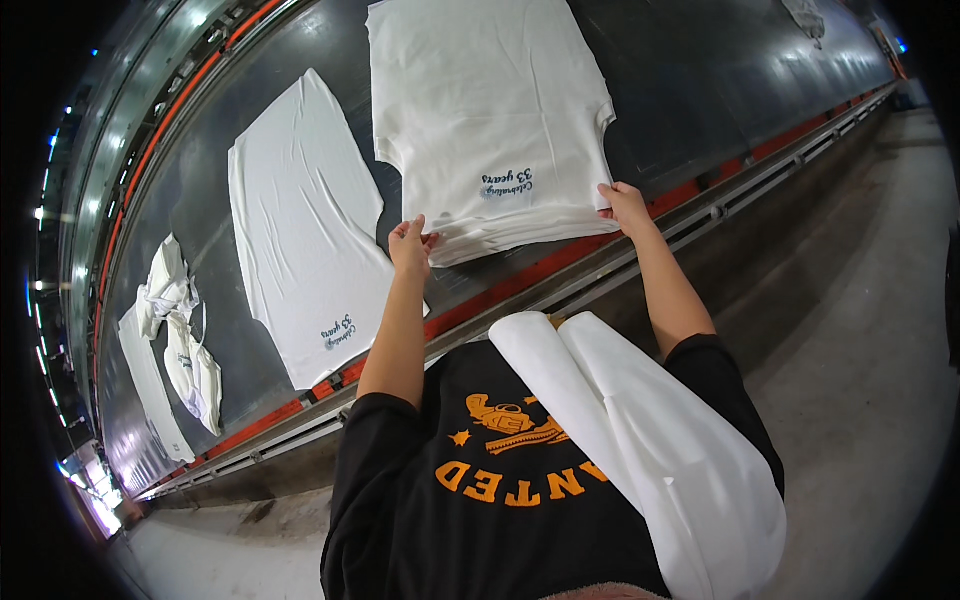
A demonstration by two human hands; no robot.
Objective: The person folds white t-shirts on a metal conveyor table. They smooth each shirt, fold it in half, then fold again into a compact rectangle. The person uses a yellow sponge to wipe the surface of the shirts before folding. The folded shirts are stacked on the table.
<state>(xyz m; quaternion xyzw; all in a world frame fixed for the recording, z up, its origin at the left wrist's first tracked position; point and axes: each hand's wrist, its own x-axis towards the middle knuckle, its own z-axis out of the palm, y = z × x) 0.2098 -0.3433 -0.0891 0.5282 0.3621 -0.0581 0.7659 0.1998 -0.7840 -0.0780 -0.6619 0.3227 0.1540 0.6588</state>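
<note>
A stack of white fabric panels lies on the dark table in front of me, with a small dark print near its near edge. At the stack's near left corner, my left hand pinches the fabric between thumb and fingers. My right hand grips the near right corner in the same way. Between my hands the layered near edges hang in loose folds. To the left, a second white fabric panel with a similar print is spread flat, slightly creased.
Crumpled white pieces and a narrow white strip lie farther left on the dark table. A metal rail and red edging run along its front. A folded white cloth rests against my chest. Grey crumpled fabric sits far right.
</note>
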